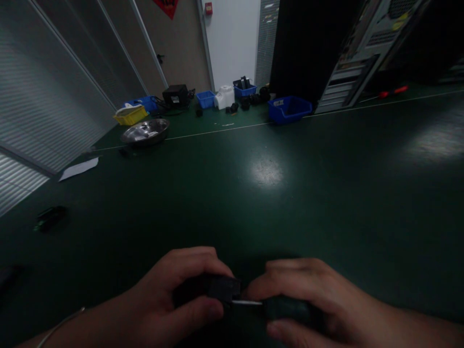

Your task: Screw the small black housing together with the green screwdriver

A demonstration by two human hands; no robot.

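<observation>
Between left hand, right hand: one black block

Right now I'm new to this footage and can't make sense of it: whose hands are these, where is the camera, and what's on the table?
The one picture comes from a camera worn on a person's head, looking down at their own bare hands. The left hand grips a small black block; the right hand grips a dark-handled tool whose thin metal tip meets the block. They work over a dark green table. Far back stand a metal bowl, a yellow bin, a blue bin and a computer case.
</observation>
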